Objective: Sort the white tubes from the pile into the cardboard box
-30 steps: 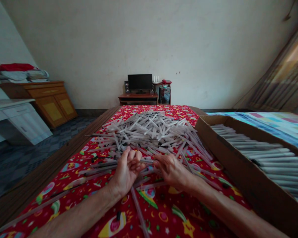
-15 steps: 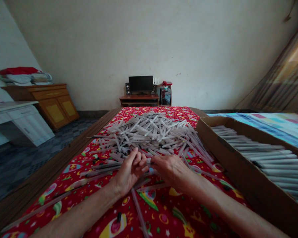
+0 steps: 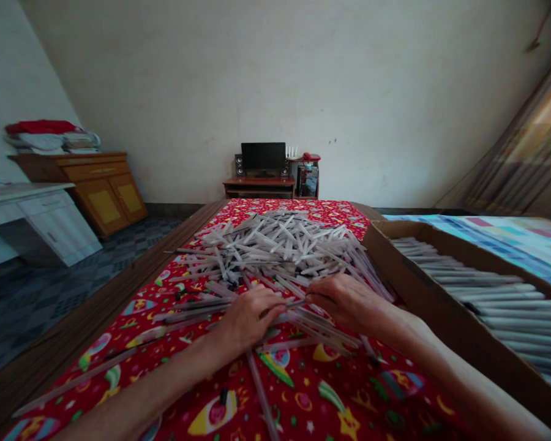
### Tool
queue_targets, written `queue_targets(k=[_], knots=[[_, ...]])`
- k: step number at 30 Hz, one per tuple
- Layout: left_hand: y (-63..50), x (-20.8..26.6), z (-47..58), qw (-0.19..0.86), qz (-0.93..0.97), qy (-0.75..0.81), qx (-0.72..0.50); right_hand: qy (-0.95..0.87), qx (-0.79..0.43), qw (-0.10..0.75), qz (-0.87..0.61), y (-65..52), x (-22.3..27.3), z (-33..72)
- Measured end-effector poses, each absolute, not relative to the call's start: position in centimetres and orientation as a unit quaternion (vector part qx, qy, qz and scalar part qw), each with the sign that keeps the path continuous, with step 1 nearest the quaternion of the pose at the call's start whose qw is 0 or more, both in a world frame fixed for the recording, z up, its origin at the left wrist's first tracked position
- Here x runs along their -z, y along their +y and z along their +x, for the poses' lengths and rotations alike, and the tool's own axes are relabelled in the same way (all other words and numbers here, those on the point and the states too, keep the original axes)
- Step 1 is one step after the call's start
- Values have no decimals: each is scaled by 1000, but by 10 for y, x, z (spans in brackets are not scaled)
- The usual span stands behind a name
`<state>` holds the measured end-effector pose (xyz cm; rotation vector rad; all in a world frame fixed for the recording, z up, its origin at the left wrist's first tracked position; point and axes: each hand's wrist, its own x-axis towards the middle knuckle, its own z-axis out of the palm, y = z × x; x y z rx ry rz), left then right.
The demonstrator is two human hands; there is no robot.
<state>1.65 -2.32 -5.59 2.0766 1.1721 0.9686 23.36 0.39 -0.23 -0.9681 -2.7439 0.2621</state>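
Observation:
My left hand (image 3: 252, 315) is closed, palm down, with thumb and fingertips pinched on one end of a slim greyish tube (image 3: 296, 302). The tube's other end is in the pinched fingers of my right hand (image 3: 349, 300), so it spans the short gap between both hands. Its ends are hidden by the fingers. Just beyond lies a heap of translucent plastic tubes (image 3: 284, 239), some with dark ends. More loose tubes (image 3: 324, 327) lie under and beside my hands on the red patterned cloth (image 3: 303, 401).
At the right stands a long cardboard box (image 3: 422, 306) with rows of whitish tubes (image 3: 509, 306) inside. A small black piece (image 3: 223, 397) lies on the cloth near the front. One long tube (image 3: 261, 395) points towards me. Beyond the table are a monitor (image 3: 263, 156) and a wooden cabinet (image 3: 101, 190).
My left hand has turned from palm-up with curled fingers to palm-down, pinching the tube. My right hand has moved slightly right, and more of the tube shows between the hands.

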Motion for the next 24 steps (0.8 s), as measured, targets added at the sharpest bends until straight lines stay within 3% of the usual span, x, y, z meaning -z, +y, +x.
queue_targets(k=[5,10,13,18,24], knots=[[-33,56,16,117,835,476,-251,-923,-115,156,-332,-7,-1,226],[-32,57,15,79,845,480,-224,-920,-74,131,-363,-5,12,226],[-32,57,14,57,846,484,-217,-910,-70,158,-378,-3,22,221],[-35,52,11,15,854,483,-195,-880,-203,184,-388,0,27,216],[-32,53,10,4,857,477,-193,-746,-502,190,-394,6,39,215]])
